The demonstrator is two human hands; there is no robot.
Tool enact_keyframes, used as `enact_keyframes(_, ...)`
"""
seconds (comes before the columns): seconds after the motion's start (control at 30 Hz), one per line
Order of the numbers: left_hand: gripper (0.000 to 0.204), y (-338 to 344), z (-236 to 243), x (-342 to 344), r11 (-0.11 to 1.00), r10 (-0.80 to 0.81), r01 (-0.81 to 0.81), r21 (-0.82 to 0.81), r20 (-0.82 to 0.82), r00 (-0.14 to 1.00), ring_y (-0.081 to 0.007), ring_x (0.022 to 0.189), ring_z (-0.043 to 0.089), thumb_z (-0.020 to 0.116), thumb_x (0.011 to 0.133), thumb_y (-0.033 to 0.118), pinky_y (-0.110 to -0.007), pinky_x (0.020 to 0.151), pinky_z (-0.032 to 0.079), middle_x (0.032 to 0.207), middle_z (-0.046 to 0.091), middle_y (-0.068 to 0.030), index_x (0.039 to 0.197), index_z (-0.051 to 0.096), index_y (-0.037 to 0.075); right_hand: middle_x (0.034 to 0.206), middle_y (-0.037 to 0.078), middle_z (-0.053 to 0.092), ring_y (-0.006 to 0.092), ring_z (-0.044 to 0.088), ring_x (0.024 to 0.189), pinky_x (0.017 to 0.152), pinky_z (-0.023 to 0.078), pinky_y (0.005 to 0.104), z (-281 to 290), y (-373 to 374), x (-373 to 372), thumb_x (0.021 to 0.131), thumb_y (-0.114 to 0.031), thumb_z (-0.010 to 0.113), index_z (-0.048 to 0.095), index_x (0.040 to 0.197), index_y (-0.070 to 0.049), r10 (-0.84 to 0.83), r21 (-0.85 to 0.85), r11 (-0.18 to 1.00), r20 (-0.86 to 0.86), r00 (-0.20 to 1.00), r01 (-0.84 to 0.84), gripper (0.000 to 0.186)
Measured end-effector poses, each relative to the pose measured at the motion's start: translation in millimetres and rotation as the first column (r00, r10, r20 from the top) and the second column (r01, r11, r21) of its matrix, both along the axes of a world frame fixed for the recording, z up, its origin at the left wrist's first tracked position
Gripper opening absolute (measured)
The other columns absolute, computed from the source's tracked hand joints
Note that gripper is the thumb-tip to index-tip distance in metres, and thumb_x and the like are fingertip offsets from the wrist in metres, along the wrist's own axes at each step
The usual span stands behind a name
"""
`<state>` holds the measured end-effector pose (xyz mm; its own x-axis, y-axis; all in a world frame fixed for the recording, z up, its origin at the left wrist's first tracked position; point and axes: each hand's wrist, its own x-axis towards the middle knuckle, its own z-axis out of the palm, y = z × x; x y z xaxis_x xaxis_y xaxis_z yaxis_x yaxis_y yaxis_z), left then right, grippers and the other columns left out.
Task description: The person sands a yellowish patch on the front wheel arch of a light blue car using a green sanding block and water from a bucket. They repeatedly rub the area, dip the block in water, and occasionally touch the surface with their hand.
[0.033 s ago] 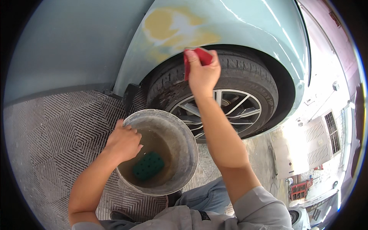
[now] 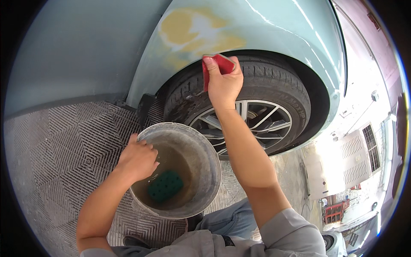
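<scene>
My left hand (image 2: 139, 158) grips the near-left rim of a grey bucket (image 2: 201, 171) of murky water, with a dark green perforated block (image 2: 165, 185) inside. My right hand (image 2: 224, 85) holds a folded red pad (image 2: 206, 77) with a pale edge, pinched between thumb and fingers, in front of the tyre (image 2: 274, 77) just below the wheel arch. Above it, the pale blue-green fender (image 2: 291, 25) carries a sanded-looking yellow patch (image 2: 180, 30) with whitish areas.
A darker grey-blue panel (image 2: 77, 55) borders the fender at left. The spoked wheel (image 2: 265, 124) stands beside the bucket. Ribbed tiled floor (image 2: 72, 150) lies beneath. A pale panel (image 2: 342, 162), a red rack (image 2: 334, 212) and part of another car (image 2: 336, 246) appear at right.
My right hand with the red pad has shifted slightly left. My left hand stays on the bucket rim.
</scene>
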<state>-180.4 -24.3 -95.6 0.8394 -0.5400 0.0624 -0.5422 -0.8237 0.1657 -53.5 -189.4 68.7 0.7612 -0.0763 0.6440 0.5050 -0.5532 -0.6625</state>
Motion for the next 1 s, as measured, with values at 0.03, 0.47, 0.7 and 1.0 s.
enact_keyframes(0.03,0.03,0.1,-0.4,0.0,1.0,0.002,-0.002,-0.003,0.003,1.0,-0.0219,0.099,0.06,0.062,0.085,0.037,-0.045,0.101,0.032,0.092,0.067,-0.0056,0.09,0.07,0.008,0.076,0.003,0.067,0.009,0.06,0.071,0.068,0.049,0.0241,1.3,-1.2,-0.9,0.081,-0.009,0.077,0.061,0.078,-0.004,0.027,-0.007,1.0,0.024,0.999,-0.027,0.017)
enact_keyframes(0.47,0.027,0.7,-2.2,-0.5,1.0,-0.008,0.008,-0.03,0.017,1.0,-0.0204,0.093,0.063,0.062,0.085,0.034,-0.044,0.098,0.034,0.088,0.068,-0.0062,0.087,0.07,0.009,0.072,0.004,0.068,0.0079,0.058,0.064,0.06,0.048,0.0248,-8.3,-3.7,-0.3,0.078,-0.018,0.08,0.061,0.079,-0.001,-0.024,-0.049,0.998,0.098,0.995,0.029,0.026)
enact_keyframes(0.7,0.029,0.6,-3.0,-1.5,1.0,-0.005,0.005,-0.008,0.046,0.999,-0.021,0.091,0.062,0.063,0.084,0.037,-0.042,0.094,0.035,0.087,0.068,-0.0047,0.087,0.069,0.008,0.067,0.011,0.064,0.024,0.061,0.057,0.056,0.049,0.0317,-50.8,17.6,10.8,0.073,-0.028,0.082,0.061,0.077,-0.005,0.045,-0.279,0.96,0.206,0.978,0.014,0.032)
enact_keyframes(1.0,0.026,0.9,-3.6,-2.4,0.998,0.011,-0.006,-0.066,0.076,0.997,-0.0211,0.091,0.063,0.064,0.084,0.033,-0.043,0.096,0.035,0.086,0.069,-0.006,0.083,0.071,0.009,0.064,0.007,0.063,0.0242,0.06,0.053,0.05,0.048,0.0324,-67.7,14.7,19.3,0.072,-0.031,0.082,0.06,0.071,-0.008,0.157,-0.551,0.83,0.384,0.91,0.089,0.032)
